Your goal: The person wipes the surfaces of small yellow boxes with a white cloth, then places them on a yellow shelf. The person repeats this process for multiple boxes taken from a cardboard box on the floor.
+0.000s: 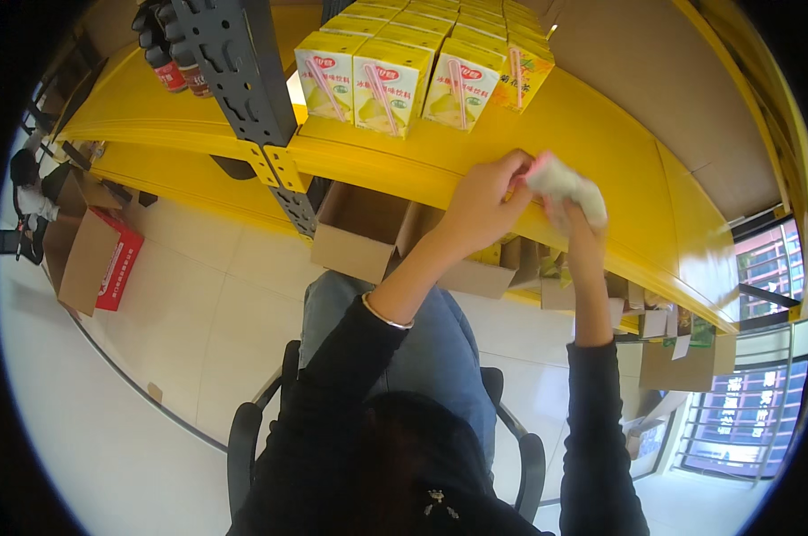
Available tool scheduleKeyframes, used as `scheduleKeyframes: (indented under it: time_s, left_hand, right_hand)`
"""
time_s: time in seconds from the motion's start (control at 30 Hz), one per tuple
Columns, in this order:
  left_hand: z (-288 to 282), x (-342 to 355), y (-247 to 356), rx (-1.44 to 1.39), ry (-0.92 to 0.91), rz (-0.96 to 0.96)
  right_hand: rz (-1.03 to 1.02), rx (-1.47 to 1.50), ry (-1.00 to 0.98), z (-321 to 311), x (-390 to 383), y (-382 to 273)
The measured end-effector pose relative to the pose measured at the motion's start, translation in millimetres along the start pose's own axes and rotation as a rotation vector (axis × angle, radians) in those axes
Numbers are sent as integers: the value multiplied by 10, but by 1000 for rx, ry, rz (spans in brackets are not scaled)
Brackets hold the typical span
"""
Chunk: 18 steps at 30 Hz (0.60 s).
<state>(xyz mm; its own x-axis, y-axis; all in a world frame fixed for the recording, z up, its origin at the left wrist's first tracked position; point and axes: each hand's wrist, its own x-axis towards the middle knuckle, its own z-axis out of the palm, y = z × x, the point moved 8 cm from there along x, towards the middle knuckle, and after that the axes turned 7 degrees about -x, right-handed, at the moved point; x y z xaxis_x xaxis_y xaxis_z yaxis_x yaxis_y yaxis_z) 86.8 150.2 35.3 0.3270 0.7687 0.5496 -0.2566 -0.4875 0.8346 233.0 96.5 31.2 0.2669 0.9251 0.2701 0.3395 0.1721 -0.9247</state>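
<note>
A crumpled white and pink cloth (560, 179), slightly blurred, is held over the front part of the yellow shelf (591, 134). My left hand (486, 204) pinches its pink edge with thumb and forefinger. Most of the cloth is bunched in my right hand (584, 230), whose fingers are partly hidden by it. Beyond my left hand stand rows of yellow and white drink cartons (386, 94), each front-row one with a pink straw on its front. An orange-yellow carton (516, 79) heads the row at their right end.
A dark perforated post (239, 71) rises left of the cartons, with dark red-labelled bottles (174, 71) past it. Below the shelf are open cardboard boxes (355, 237). A red and brown box (109, 259) sits at the left. I sit in a chair with black armrests (248, 447).
</note>
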Motion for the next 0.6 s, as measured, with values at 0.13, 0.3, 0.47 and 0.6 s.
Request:
scheduleKeyframes:
  time_s: [0.13,0.3,0.47,0.6]
  left_hand:
    - [85,-199,69,-18,-270,-166]
    - [260,-543,-148,-233,-636,-492]
    - [189,-666,-972,295,-297,-234]
    - [338,-645,-1318,220,-188,-503]
  right_hand:
    - [63,3,-68,-118,-584,229]
    - [165,-91,-121,75,-892,657]
    - [181,-290,-34,144,-877,1399]
    - [264,-122,143,333,-742,1688]
